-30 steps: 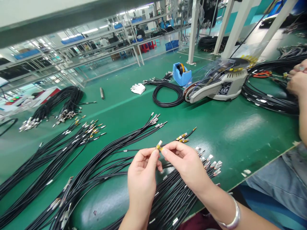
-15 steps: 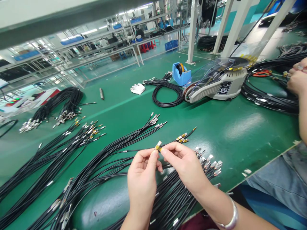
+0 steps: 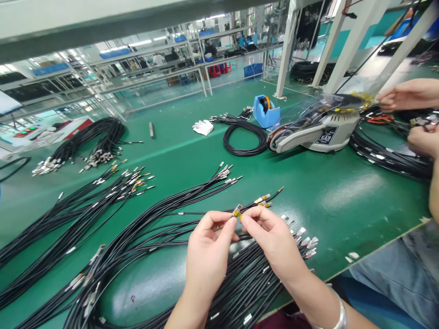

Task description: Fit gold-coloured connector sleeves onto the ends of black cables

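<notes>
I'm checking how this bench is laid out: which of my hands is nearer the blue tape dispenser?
Right. Your right hand is roughly below the blue tape dispenser in the view; your left hand is lower and farther left.

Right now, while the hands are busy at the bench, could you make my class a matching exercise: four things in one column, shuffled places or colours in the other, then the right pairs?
Things
1. Yellow-taped connector
2. Glove
3. Tape holder
4. Bangle

Places and colours
A. Blue, with a roll in it
B. On the right forearm
C. Held by left hand and right hand
D. White, lying on the green tabletop

Pairs: 1-C, 2-D, 3-A, 4-B
</notes>
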The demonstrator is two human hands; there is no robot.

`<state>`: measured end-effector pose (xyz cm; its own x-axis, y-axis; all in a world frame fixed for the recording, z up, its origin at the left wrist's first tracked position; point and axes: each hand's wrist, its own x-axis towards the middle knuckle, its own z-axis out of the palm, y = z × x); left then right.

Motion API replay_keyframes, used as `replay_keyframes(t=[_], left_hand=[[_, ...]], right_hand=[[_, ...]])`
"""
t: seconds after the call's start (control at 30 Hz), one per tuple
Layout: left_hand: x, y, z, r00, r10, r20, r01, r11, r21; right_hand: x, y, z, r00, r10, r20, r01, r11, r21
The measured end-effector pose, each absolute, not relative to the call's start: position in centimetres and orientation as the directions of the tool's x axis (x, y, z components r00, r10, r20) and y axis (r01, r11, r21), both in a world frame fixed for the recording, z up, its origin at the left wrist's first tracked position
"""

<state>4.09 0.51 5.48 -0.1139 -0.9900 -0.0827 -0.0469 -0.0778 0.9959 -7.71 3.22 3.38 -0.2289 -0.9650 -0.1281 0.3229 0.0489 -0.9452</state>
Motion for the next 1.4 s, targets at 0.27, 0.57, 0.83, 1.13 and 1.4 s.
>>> replay_keyframes(t=[0.27,0.57,0.83,1.13,1.4], left_hand=[[4.0,0.5,5.4,-0.086,-0.996,-0.029,-0.033,-0.026,0.999],[3.9,0.8,5.8,-0.073,-0.997,-0.005,-0.088,0.001,0.996],[3.6,0.9,5.5,-0.041,-0.998,0.043,-0.143,0.048,0.989],[3.8,0.8,5.4,-0.013,-1.000,0.003,-0.126,0.005,0.992],[3.7,0.9,5.7,-0.048,-0.999,-0.009,-0.117,-0.003,0.993]], right_hand=[[-7.9,3.4,2.4,-0.167,-0.958,-0.233,0.442,0.139,-0.886],[-10.1,2.2,4.0,-0.095,-0.985,-0.147,0.207,0.125,-0.970],[-8.8,2.4,4.2,-0.119,-0.981,-0.157,0.260,0.121,-0.958],[-8.4,2.9,3.6,-0.158,-0.973,-0.167,0.343,0.104,-0.934],[-8.5,2.5,2.9,-0.142,-0.982,-0.126,0.338,0.072,-0.939]])
